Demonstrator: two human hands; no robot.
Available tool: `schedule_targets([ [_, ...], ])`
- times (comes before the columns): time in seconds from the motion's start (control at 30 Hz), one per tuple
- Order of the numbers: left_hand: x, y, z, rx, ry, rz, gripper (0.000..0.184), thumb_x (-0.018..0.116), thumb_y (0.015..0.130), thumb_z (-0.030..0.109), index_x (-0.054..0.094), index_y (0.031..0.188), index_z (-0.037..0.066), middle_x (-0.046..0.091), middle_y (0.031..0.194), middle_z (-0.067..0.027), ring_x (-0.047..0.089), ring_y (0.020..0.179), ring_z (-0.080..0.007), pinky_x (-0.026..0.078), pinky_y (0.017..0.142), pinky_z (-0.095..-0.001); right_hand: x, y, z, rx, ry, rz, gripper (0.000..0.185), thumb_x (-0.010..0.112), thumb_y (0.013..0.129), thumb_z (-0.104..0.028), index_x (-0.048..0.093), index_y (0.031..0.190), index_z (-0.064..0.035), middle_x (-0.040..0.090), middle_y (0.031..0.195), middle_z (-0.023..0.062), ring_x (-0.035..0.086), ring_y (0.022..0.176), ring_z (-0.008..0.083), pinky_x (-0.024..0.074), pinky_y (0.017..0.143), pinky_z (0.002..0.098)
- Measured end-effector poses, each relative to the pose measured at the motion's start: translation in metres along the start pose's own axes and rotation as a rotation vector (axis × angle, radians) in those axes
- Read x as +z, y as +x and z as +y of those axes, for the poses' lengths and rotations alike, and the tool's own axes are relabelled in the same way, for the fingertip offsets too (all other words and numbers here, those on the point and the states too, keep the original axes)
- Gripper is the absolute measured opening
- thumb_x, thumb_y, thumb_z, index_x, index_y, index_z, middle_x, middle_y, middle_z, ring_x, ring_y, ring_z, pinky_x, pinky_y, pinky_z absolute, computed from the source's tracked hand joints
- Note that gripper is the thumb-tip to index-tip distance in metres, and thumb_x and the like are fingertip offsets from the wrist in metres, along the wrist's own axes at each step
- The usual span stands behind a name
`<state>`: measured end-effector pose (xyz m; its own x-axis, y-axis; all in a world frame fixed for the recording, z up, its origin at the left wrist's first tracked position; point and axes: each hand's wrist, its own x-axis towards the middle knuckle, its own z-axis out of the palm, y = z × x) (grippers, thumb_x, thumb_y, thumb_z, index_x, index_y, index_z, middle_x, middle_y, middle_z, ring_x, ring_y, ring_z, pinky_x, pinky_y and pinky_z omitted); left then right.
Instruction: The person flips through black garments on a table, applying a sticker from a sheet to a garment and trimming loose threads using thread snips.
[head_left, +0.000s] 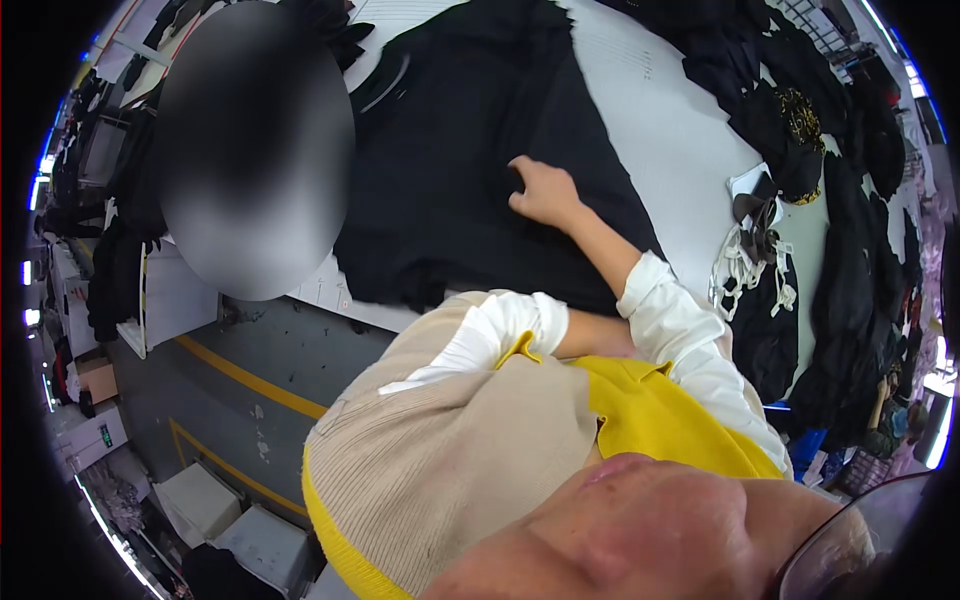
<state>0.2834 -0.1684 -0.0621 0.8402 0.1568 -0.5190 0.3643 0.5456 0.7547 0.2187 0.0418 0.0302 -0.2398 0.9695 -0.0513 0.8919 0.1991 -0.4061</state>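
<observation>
A large piece of black fabric (pixel 450 170) lies spread over the white table (pixel 650 120) in front of me. On its right half rests my right hand (pixel 548 192), thumb and forefinger apart, palm side toward the cloth. My left forearm (pixel 590 336) bends across my body at the near edge of the fabric. The left hand itself is mostly covered by my right sleeve, so its fingers do not show. White chalk-like marks (pixel 388 82) show on the upper left of the fabric.
More dark garments (pixel 850 270) are heaped along the right side. White straps (pixel 738 270) lie among them. A grey blurred oval (pixel 255 150) hides much of the left. Below is a grey floor with yellow lines (pixel 250 380) and white boxes (pixel 200 498).
</observation>
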Motion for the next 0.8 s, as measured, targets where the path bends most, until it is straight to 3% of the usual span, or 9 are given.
schedule_targets([
  [0.2,-0.079,0.109,0.102,0.158,-0.405,0.225,0.053,0.057,0.083,0.047,0.056,0.113,0.003,0.060,0.110,-0.0104,0.057,0.093,-0.0210,0.045,0.079,-0.0290,-0.073,-0.005,0.024,-0.256,0.205,-0.179,0.050,0.060,0.068,-0.018,0.054,0.117,-0.0134,0.064,0.102,0.0080,0.062,0.085,0.0283,0.0484,0.075,0.0342],
  [0.27,-0.128,0.140,0.144,0.298,-0.501,0.307,0.048,0.059,0.083,0.043,0.058,0.110,0.003,0.061,0.105,-0.0097,0.058,0.089,-0.0195,0.045,0.075,-0.0281,-0.100,0.024,0.051,-0.293,0.105,-0.011,0.049,0.059,0.068,-0.019,0.055,0.117,-0.0156,0.064,0.104,0.0066,0.061,0.086,0.0278,0.0480,0.075,0.0350],
  [0.3,-0.154,0.147,0.166,0.369,-0.538,0.337,0.045,0.059,0.083,0.041,0.059,0.108,0.004,0.062,0.103,-0.0094,0.058,0.086,-0.0187,0.045,0.074,-0.0277,-0.123,0.035,0.050,-0.055,-0.033,-0.002,0.047,0.058,0.070,-0.020,0.055,0.117,-0.0183,0.064,0.107,0.0045,0.060,0.089,0.0276,0.0473,0.078,0.0352],
  [0.37,-0.202,0.154,0.199,0.496,-0.600,0.356,0.040,0.061,0.083,0.037,0.061,0.104,0.004,0.064,0.099,-0.0087,0.059,0.082,-0.0171,0.046,0.070,-0.0268,-0.132,0.071,0.095,-0.106,-0.262,0.487,0.044,0.058,0.077,-0.025,0.056,0.119,-0.0141,0.063,0.109,0.0056,0.060,0.093,0.0287,0.0463,0.081,0.0364],
  [0.43,-0.245,0.136,0.232,0.599,-0.629,0.323,0.034,0.063,0.083,0.034,0.063,0.100,0.005,0.066,0.095,-0.0081,0.060,0.077,-0.0156,0.046,0.066,-0.0259,-0.144,0.084,0.119,0.030,-0.116,0.800,0.044,0.058,0.082,-0.031,0.056,0.118,-0.0062,0.063,0.110,0.0124,0.059,0.098,0.0309,0.0453,0.085,0.0367],
  [0.5,-0.259,0.078,0.260,0.558,-0.566,0.240,0.049,0.067,0.079,0.036,0.059,0.110,-0.001,0.062,0.109,-0.0162,0.049,0.114,-0.0253,0.043,0.076,-0.0362,-0.146,0.067,0.126,0.152,0.312,0.831,0.047,0.058,0.082,-0.031,0.055,0.120,-0.0023,0.060,0.114,0.0181,0.057,0.103,0.0315,0.0442,0.088,0.0350],
  [0.63,-0.242,-0.070,0.261,0.677,-0.262,0.197,0.036,0.059,0.087,0.020,0.058,0.112,-0.006,0.063,0.106,-0.0196,0.063,0.091,-0.0267,0.052,0.078,-0.0336,-0.076,0.002,0.154,0.396,0.348,0.797,0.056,0.058,0.084,-0.030,0.049,0.122,0.0095,0.053,0.123,0.0228,0.052,0.113,0.0314,0.0406,0.096,0.0344],
  [0.7,-0.249,-0.158,0.219,0.718,0.517,0.760,0.029,0.061,0.086,0.026,0.066,0.104,0.003,0.069,0.094,-0.0058,0.065,0.081,-0.0157,0.051,0.070,-0.0266,-0.026,-0.044,0.150,0.662,0.806,0.632,0.063,0.057,0.086,-0.037,0.044,0.124,0.0116,0.048,0.127,0.0255,0.050,0.115,0.0333,0.0392,0.097,0.0362],
  [0.8,-0.287,-0.279,0.117,0.706,1.276,1.682,0.034,0.069,0.076,0.035,0.065,0.094,0.007,0.064,0.077,-0.0054,0.059,0.066,-0.0246,0.045,0.068,-0.0379,0.019,-0.084,0.130,0.934,1.276,0.461,0.071,0.056,0.088,-0.044,0.040,0.126,0.0137,0.042,0.131,0.0282,0.048,0.116,0.0353,0.0378,0.099,0.0381],
])
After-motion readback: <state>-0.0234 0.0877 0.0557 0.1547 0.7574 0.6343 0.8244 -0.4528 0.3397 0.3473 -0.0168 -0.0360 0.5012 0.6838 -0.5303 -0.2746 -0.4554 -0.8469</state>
